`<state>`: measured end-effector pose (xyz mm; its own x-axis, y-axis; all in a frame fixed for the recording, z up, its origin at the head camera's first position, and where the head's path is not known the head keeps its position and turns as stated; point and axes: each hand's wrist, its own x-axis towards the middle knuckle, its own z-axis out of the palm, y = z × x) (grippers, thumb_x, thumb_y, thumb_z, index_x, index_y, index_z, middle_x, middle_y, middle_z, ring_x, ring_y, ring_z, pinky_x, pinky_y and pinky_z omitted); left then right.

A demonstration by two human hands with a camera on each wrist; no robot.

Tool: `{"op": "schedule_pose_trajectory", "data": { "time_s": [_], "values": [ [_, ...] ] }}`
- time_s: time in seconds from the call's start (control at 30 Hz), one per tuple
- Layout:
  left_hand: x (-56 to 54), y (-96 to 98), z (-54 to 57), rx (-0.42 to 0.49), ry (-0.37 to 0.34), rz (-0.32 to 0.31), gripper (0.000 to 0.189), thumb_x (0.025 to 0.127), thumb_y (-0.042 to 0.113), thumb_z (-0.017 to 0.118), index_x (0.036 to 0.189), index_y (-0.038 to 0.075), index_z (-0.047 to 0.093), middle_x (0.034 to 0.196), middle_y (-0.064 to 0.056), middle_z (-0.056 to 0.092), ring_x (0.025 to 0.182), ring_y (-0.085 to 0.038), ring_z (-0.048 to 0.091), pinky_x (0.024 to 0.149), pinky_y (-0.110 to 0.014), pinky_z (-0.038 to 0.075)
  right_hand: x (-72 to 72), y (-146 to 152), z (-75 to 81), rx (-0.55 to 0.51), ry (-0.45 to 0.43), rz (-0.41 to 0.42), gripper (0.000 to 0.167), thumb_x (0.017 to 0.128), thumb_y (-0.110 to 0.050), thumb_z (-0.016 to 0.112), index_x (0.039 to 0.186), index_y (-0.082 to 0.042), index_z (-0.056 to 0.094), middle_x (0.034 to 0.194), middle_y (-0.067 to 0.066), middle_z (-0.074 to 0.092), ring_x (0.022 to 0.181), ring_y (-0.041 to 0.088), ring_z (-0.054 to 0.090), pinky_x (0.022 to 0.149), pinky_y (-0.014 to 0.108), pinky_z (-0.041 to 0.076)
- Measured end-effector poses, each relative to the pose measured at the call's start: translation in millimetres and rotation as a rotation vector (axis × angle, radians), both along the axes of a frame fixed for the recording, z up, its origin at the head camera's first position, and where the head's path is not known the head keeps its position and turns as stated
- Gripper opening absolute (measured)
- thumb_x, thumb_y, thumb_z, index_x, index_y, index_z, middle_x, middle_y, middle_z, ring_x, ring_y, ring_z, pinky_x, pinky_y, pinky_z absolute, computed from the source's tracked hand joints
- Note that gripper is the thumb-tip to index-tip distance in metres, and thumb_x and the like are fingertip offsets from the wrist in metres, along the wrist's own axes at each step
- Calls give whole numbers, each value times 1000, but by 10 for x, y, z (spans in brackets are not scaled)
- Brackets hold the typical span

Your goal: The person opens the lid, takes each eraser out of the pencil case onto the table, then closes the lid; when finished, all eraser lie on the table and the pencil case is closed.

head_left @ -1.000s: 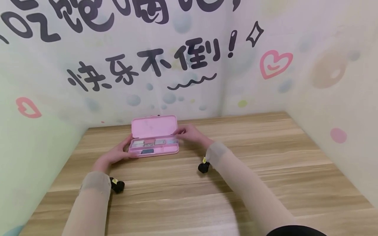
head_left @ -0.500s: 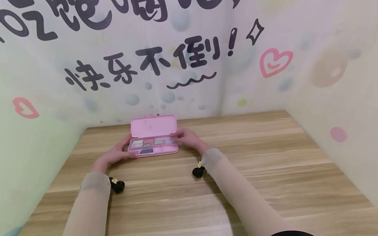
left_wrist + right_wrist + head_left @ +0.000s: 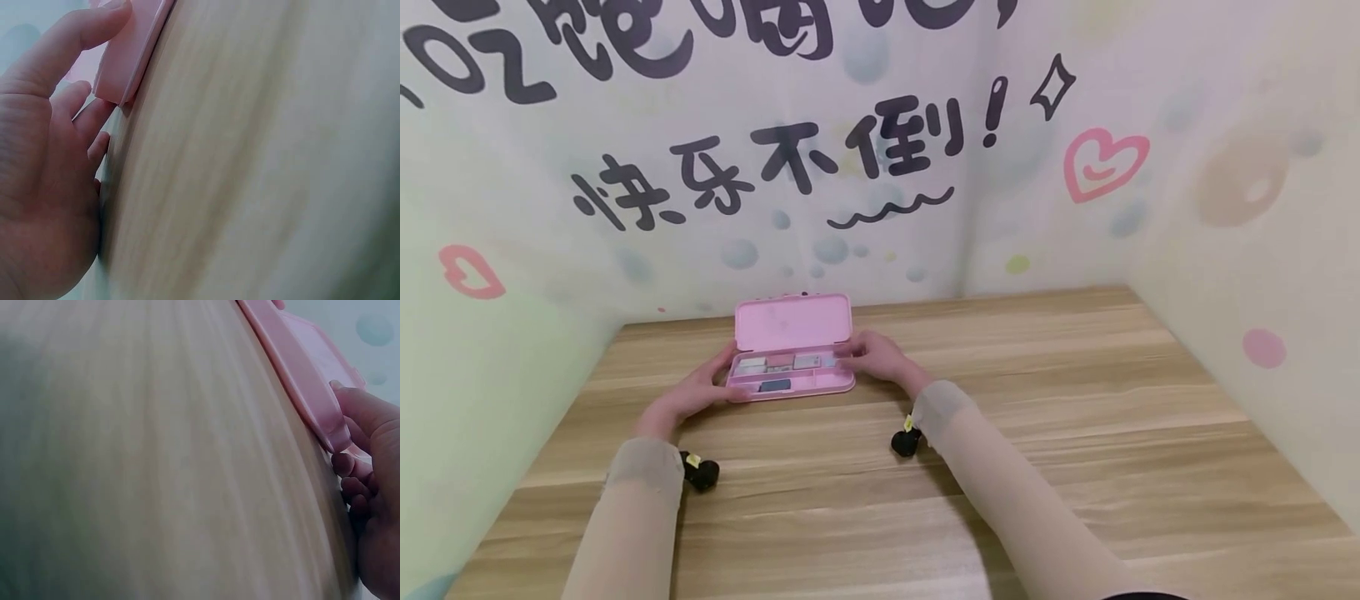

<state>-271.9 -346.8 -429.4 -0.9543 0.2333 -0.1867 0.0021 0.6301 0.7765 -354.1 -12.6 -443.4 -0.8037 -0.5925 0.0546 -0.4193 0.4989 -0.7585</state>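
A pink pencil case (image 3: 793,323) lies at the back of the table with its hinged lid raised. Small flat blocks lie in its compartments: white, pink and grey ones (image 3: 807,362) in the back row, a dark blue-grey one (image 3: 775,385) in front. My left hand (image 3: 688,394) holds the case's left end, thumb on the front side and fingers round the end. My right hand (image 3: 880,357) reaches over the right end, thumb and forefinger in the back right compartment at a light blue block (image 3: 830,362). I cannot tell whether they pinch it. The other right fingers curl outside the wall.
The wood-grain table (image 3: 820,500) spreads in front of the case. A printed cloth wall (image 3: 962,208) stands close behind it, with pale walls on both sides. A small black device (image 3: 702,473) hangs at the left wrist, and another black device (image 3: 906,441) at the right.
My right hand has moved slightly left and down, so its fingertips now reach further into the right compartment. The left hand and the case have stayed in place.
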Motion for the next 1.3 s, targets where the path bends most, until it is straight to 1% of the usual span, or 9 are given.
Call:
{"op": "schedule_pose_trajectory", "data": {
  "time_s": [0.1,0.23,0.43,0.57,0.73,0.8,1.0,1.17,1.3],
  "values": [
    [7,-1,-17,-7,9,-3,109,82,36,76,157,22,-1,161,-19,0,143,-45,-3,108,-67,3,-12,-5,-17,37,32,14,28,90,-25,69,115,-12,73,105,1,63,89,13,52,81,28,43],
    [41,14,-26,-4,4,6,108,82,36,76,157,21,0,160,-20,0,143,-46,-2,108,-67,4,-41,-22,-26,94,78,56,25,91,-24,68,111,-10,74,102,1,60,91,13,51,83,28,42],
    [65,15,-47,-11,4,19,108,82,37,76,157,22,0,160,-20,0,143,-46,-2,108,-68,4,-91,-51,-10,161,119,112,22,91,-24,69,106,-9,76,97,0,58,88,13,50,80,27,42],
    [53,30,-31,-8,-3,30,108,82,38,76,157,24,0,161,-20,0,143,-46,-1,108,-68,5,-108,-58,49,171,99,123,20,90,-22,70,102,-8,77,94,0,60,84,12,51,76,25,43],
    [22,71,-7,-1,12,24,107,81,36,76,157,22,2,160,-22,3,143,-47,1,108,-68,5,-106,-64,154,147,39,98,16,87,-18,72,97,-6,77,87,0,68,79,13,56,73,25,46],
    [12,73,-17,-2,15,19,107,81,36,77,157,21,3,160,-22,4,143,-47,2,108,-67,5,-103,-73,180,149,29,100,15,87,-16,72,96,-5,77,84,1,70,75,13,57,71,25,47],
    [13,53,-47,-27,24,13,107,81,38,76,157,21,2,160,-20,4,143,-46,2,109,-66,6,-97,-106,211,162,1,101,14,88,-13,70,96,-4,76,83,1,70,75,13,58,71,23,48],
    [21,60,0,-19,34,1,107,82,39,75,157,22,1,160,-22,3,142,-48,2,108,-68,6,-90,-115,244,148,-15,66,12,87,-11,70,96,-4,75,86,2,70,80,14,61,74,24,50],
    [37,46,19,-8,41,-1,107,81,39,76,157,21,3,160,-22,3,142,-48,2,108,-68,5,-90,-132,247,131,-13,71,12,87,-10,71,96,-4,75,84,2,69,74,13,59,69,24,50]
  ]
}}
